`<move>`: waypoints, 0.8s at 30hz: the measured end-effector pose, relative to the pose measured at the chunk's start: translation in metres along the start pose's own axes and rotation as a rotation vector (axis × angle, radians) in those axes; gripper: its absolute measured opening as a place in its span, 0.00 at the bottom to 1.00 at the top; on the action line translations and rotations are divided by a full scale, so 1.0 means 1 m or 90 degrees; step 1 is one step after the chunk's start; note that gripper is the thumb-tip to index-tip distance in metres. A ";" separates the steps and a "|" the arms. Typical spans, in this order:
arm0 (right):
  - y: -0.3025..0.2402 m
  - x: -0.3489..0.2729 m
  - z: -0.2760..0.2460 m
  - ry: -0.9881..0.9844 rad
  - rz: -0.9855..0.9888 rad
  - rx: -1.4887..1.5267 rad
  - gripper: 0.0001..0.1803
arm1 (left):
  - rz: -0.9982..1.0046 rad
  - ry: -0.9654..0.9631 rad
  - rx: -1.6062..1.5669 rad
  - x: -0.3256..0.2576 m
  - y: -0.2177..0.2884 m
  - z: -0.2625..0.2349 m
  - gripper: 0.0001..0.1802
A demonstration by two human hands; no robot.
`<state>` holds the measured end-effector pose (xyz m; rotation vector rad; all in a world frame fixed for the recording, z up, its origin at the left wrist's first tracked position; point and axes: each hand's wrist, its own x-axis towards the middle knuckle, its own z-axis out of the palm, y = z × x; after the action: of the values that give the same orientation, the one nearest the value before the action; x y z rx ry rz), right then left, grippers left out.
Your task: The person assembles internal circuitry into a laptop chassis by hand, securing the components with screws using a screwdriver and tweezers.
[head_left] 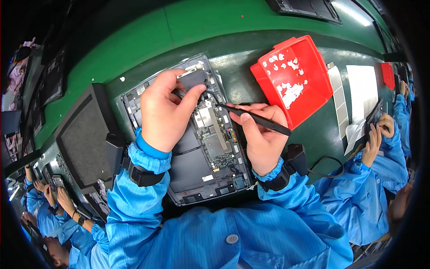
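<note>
The open device (197, 148) lies on the green bench (251, 58) right in front of the person, its back cover off and its boards, dark battery cells and shields bare. At its far end the left hand (168, 110) pinches a small dark grey module (193, 79) between thumb and fingers, holding it just above the top corner of the chassis — whether it is seated or lifted free cannot be told. The right hand (262, 132) is closed in a pen grip around a black tool (255, 117), whose tip points at the spot just below the module, near a thin black cable (212, 95).

By the look of it the work is midway: the case is open and most parts sit in place, while this module is not yet settled and the cover is not on.

A red tray (309, 58) with small white bits stands just beyond the right hand. A dark panel (85, 134) lies to the left. Other workers in blue sleeves sit on either side.
</note>
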<state>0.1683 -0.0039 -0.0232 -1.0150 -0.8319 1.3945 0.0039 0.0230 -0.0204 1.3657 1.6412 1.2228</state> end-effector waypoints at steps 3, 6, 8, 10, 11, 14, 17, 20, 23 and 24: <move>0.001 0.000 0.000 -0.001 0.000 -0.011 0.08 | -0.057 -0.063 0.033 0.000 0.005 -0.004 0.15; 0.002 -0.001 -0.001 -0.008 -0.005 -0.020 0.08 | -0.014 0.005 -0.051 0.000 -0.001 0.001 0.16; 0.001 -0.001 -0.001 -0.002 0.002 -0.025 0.08 | -0.043 -0.029 -0.012 0.001 0.005 -0.003 0.15; 0.002 -0.001 -0.002 0.005 0.009 -0.031 0.08 | -0.072 -0.065 0.026 0.001 0.006 -0.004 0.15; 0.003 -0.001 -0.001 0.008 0.003 -0.016 0.08 | -0.067 -0.065 0.023 0.001 0.006 -0.004 0.15; 0.004 -0.001 -0.002 0.006 0.001 -0.009 0.08 | -0.037 -0.041 0.001 0.002 0.000 -0.001 0.15; 0.003 -0.002 -0.001 0.007 0.013 -0.012 0.08 | -0.017 -0.012 -0.029 0.002 -0.002 0.000 0.17; 0.001 -0.002 0.002 0.020 0.020 -0.002 0.08 | -0.028 -0.007 -0.046 0.002 -0.003 0.001 0.17; 0.004 -0.002 -0.001 -0.003 -0.035 -0.062 0.08 | -0.015 0.002 -0.015 0.002 -0.001 0.001 0.17; 0.006 -0.002 -0.002 -0.035 -0.089 -0.129 0.08 | 0.002 0.009 0.021 0.002 -0.001 0.001 0.17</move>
<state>0.1679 -0.0069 -0.0292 -1.0541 -1.0823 1.2414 0.0037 0.0252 -0.0218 1.3838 1.6764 1.2137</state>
